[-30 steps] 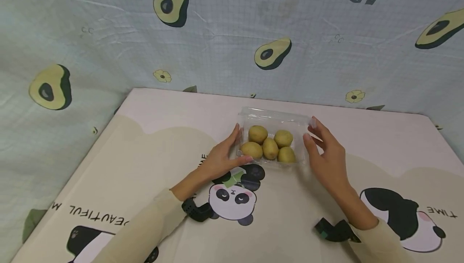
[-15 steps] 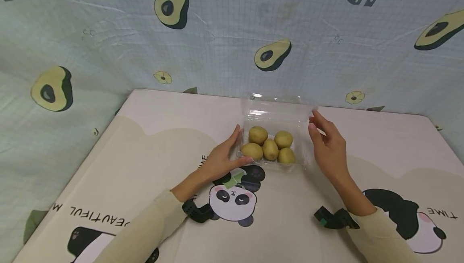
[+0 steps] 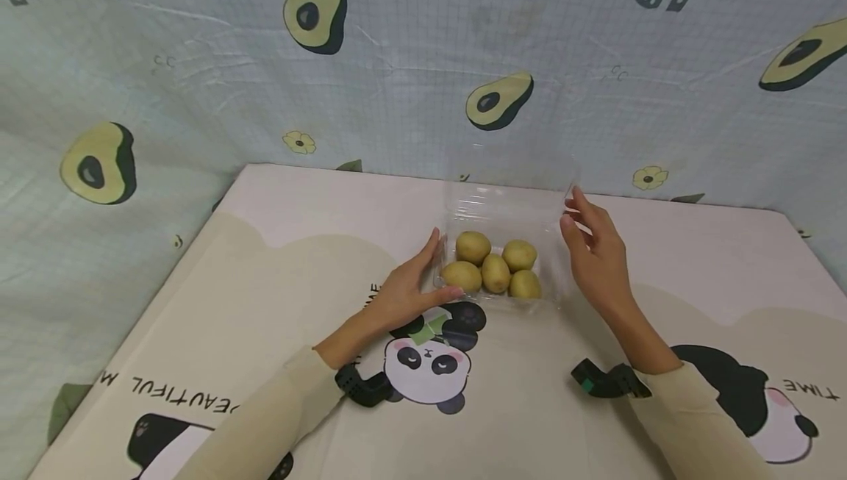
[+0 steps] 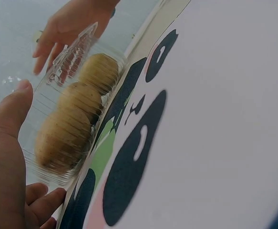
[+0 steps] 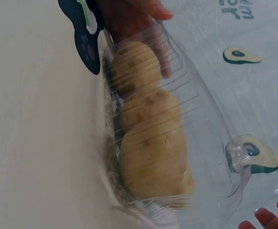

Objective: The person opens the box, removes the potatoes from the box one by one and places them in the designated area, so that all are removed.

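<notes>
The person is wearing a plain beige left sleeve (image 3: 265, 421) and a matching beige right sleeve (image 3: 695, 421). A black, curved left wrist camera (image 3: 362, 386) is showing, while the bent black right wrist camera (image 3: 612, 381) is bearing a small green patch (image 3: 587, 386).

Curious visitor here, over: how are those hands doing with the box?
Left hand resting against left side of clear box; right hand at right edge of raised lid. Five potatoes inside. Avocado-print sheet behind lid; nothing seen blocking hands.
</notes>
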Motion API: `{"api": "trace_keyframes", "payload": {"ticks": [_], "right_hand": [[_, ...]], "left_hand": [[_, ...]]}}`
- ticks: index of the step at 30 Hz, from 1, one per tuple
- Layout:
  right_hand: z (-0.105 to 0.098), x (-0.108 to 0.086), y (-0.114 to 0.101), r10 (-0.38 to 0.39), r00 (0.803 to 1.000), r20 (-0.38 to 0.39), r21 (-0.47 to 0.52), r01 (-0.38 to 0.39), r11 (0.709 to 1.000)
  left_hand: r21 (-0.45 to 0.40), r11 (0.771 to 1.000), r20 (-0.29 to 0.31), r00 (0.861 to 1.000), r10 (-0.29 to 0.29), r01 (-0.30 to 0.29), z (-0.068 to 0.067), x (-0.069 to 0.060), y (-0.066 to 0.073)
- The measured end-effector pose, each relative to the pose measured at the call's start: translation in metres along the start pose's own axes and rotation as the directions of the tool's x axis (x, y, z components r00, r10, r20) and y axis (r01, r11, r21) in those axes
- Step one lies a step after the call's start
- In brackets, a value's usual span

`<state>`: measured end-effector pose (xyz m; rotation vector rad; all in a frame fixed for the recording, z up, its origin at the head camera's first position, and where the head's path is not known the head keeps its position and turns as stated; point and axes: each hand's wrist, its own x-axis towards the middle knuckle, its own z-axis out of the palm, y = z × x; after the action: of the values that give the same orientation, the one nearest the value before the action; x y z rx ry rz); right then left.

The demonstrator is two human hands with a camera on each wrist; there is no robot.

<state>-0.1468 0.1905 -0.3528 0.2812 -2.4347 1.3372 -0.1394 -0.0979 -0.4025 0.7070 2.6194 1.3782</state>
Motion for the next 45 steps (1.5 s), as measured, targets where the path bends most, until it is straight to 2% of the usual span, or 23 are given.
{"api": "trace_keyframes", "payload": {"ticks": [9,15,19,28,36,45], "right_hand": [[0.004,0.008,0.008,-0.047,0.996,0.072,0.037,0.045,0.998],[0.005,0.012,0.013,0.035,0.992,0.121,0.092,-0.046,0.995],[0.006,0.015,0.016,0.088,0.986,0.139,0.073,-0.099,0.992],[0.010,0.021,0.019,0.142,0.976,0.166,0.056,-0.153,0.987],[0.010,0.020,0.029,0.154,0.974,0.168,0.042,-0.163,0.986],[0.010,0.016,0.033,0.200,0.956,0.215,0.019,-0.209,0.978]], "left_hand": [[0.000,1.000,0.005,1.000,-0.010,0.010,-0.001,0.001,0.001],[0.001,1.000,0.009,1.000,-0.018,0.018,0.002,0.002,-0.001],[-0.001,1.000,0.010,1.000,-0.014,0.014,0.002,0.002,-0.001],[0.019,1.000,-0.004,1.000,0.001,-0.001,-0.001,0.003,-0.001],[0.005,1.000,0.002,1.000,0.000,0.000,-0.001,0.004,0.001],[0.003,1.000,0.001,1.000,-0.016,0.016,0.001,0.000,-0.001]]}}
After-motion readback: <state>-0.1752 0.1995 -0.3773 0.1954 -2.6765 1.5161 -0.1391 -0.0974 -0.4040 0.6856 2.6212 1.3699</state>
